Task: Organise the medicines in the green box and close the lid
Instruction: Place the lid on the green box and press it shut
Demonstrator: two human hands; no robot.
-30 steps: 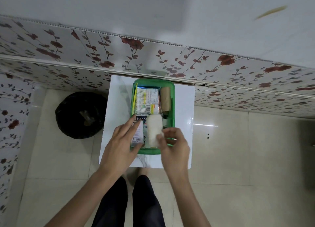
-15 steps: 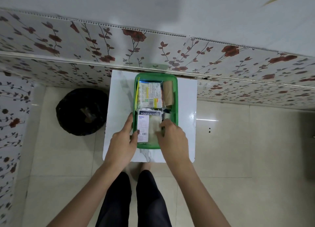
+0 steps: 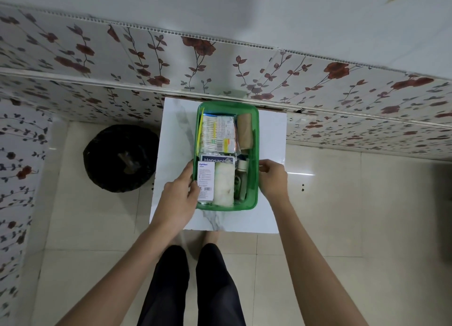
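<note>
The green box (image 3: 255, 152) stands open on a small white table (image 3: 176, 134), packed with medicines. Inside lie a cotton-bud pack (image 3: 217, 134), a beige bandage roll (image 3: 245, 131), a Hansaplast box (image 3: 217, 158), a white Optibex carton (image 3: 206, 176), a white cotton roll (image 3: 223, 186) and small items at the right. My left hand (image 3: 176, 201) pinches the box's left wall, thumb resting on the carton's edge. My right hand (image 3: 272, 178) curls on the right rim. No lid is in view.
A black bin (image 3: 121, 158) sits on the tiled floor left of the table. The table's far edge meets a floral-tiled wall (image 3: 220, 63). My legs (image 3: 190, 284) stand at the table's near edge.
The cotton roll that my right hand held over the box now lies inside beside the carton. My right hand has moved out to the right rim; my left has shifted to the left wall.
</note>
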